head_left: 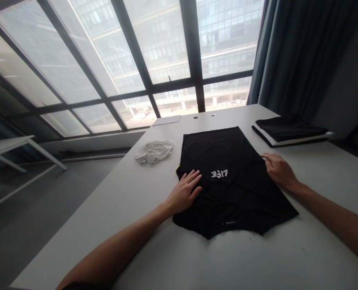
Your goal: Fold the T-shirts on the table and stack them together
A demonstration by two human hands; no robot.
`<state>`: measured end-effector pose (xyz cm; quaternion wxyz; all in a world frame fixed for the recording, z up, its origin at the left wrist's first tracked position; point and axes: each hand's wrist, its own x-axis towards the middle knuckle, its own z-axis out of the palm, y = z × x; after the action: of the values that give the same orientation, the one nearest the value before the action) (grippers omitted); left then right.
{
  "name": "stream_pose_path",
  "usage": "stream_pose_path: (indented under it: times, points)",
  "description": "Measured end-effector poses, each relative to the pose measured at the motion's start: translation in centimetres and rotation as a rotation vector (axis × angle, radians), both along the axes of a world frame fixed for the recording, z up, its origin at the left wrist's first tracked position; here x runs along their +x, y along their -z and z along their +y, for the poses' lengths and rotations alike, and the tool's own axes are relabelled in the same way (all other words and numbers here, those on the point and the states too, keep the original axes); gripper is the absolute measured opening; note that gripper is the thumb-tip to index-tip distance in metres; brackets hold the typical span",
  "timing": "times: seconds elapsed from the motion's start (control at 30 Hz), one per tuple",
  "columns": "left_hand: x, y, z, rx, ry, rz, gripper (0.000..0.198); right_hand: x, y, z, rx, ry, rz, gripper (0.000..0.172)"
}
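Black shirt point(227, 193) lies flat mid-table, straight edge away from the wearer, wavy edge toward them; white LIFE print point(219, 174) reads upside down from here, smaller lettering point(230, 222) sits near the wavy edge. Left hand point(185, 191) is palm-down on the shirt's left side, fingers extended and close together, gripping nothing visible. Right hand point(278, 170) is at the right edge, fingers curled over it; can't tell if it's pinching cloth or just resting (thumb hidden). Yellow-green sliver point(177, 169) pokes out past the left edge, so my guess is a layer underneath isn't lined up. Main risks, in my judgement: fabric looks thin and slippery, so a pull from the right with too little pressure on the left would drag the whole shirt sideways; uneven tension would skew the print or set creases; if the right fingers catch only the top layer, the lower one would bunch up. White cloth point(154, 152) is crumpled on the left, near enough to get snagged if the shirt slides that way. Folded stack point(292, 129), black and white, sits to the far right, apart from the shirt; a wide right-arm sweep could knock it askew. White table point(130, 205) runs up to the windows point(169, 40), curtain point(290, 52) behind the stack
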<state>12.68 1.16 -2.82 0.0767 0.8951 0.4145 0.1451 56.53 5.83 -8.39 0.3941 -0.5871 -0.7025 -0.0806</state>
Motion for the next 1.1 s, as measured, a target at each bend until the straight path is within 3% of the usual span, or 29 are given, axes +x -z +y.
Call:
stream_pose_path:
  times: [0.13,0.33,0.43,0.57,0.67,0.87,1.1]
  points:
    - [-1.0,-0.2,2.8,0.124,-0.145,-0.046,0.054,-0.5,-0.6,-0.3,0.007,-0.014,0.018,0.037]
    - [-2.2,2.1,5.3,-0.002,-0.183,0.206,0.066,-2.5,-1.7,-1.6,-0.049,-0.174,-0.019,0.044]
    - [-2.2,2.2,5.4,0.006,-0.195,0.198,0.067,-3.0,-1.2,-1.6,-0.206,-0.205,-0.116,0.054]
    - [-1.5,1.2,4.6,0.068,-0.179,0.121,0.065,-3.0,-0.5,-1.3,-0.383,-0.196,-0.21,0.056]
    - [-0.5,0.9,3.8,0.128,-0.114,0.072,0.064,-2.9,-0.3,-1.1,-0.394,-0.181,-0.215,0.055]
    - [0.3,1.7,3.0,0.007,-0.064,0.141,0.068,-3.0,-0.4,-1.2,-0.385,-0.182,-0.206,0.054]
    - [-0.8,1.4,4.3,0.12,-0.241,0.052,0.065,-3.0,-0.5,-1.2,-0.319,-0.182,-0.156,0.057]
